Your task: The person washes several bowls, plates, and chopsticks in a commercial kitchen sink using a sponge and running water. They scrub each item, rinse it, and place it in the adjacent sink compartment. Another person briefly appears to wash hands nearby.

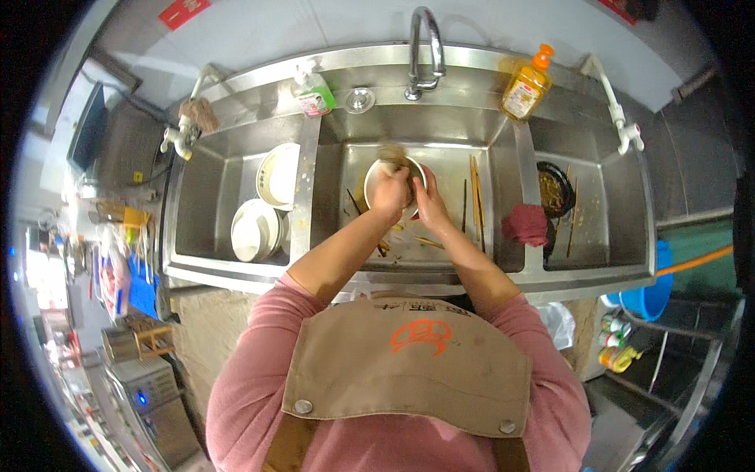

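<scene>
Over the middle basin of a stainless steel sink, my right hand point(432, 200) grips the right side of a white bowl point(370, 184). My left hand point(390, 190) is at the bowl's opening, closed on a brownish scrubber point(392, 154) that is blurred. Chopsticks point(475, 194) lie in the basin to the right, with more sticks and food scraps below the bowl. White bowls point(278, 174) and a stack of dishes point(255, 230) stand in the left basin. A dark bowl with food remains point(554, 190) sits in the right basin beside chopsticks.
A red cloth point(525, 225) hangs over the right divider. Behind the basins are a chrome faucet point(426, 53), a green soap bottle point(314, 94), a metal drain strainer point(359, 100) and an orange pump bottle point(527, 85). White taps point(177, 138) flank the sink. A blue bucket point(649, 289) stands at right.
</scene>
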Action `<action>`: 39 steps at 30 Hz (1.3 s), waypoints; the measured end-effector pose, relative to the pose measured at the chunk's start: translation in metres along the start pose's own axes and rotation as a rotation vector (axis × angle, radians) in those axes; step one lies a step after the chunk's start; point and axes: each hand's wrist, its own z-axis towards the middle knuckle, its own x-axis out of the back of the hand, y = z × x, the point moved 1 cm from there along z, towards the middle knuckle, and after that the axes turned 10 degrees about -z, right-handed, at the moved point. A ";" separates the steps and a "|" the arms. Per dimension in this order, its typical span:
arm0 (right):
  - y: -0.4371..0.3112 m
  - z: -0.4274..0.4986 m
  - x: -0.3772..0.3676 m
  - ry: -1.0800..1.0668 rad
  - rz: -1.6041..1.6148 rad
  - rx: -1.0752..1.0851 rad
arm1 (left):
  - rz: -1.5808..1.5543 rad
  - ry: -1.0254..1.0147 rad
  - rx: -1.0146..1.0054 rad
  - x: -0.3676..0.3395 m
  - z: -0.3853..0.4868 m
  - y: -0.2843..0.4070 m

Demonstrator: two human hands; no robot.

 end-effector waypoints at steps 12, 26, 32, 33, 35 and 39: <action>0.019 0.004 0.000 -0.061 0.229 0.117 | 1.614 -1.277 -0.825 0.051 0.012 0.075; 0.016 -0.006 0.002 0.050 0.105 0.137 | 1.150 -0.904 -0.618 0.057 -0.026 0.005; 0.037 0.006 -0.005 -0.010 0.047 -0.020 | 1.494 -0.923 -1.112 0.077 0.031 0.058; 0.030 0.003 -0.008 -0.023 0.079 -0.083 | 1.398 -0.829 -1.155 0.066 0.030 0.067; 0.009 -0.008 -0.014 -0.047 0.141 -0.206 | 1.161 -0.469 -0.905 0.047 0.024 0.063; 0.018 -0.009 -0.012 0.021 0.170 -0.199 | 0.903 -0.006 -0.700 0.029 0.000 0.025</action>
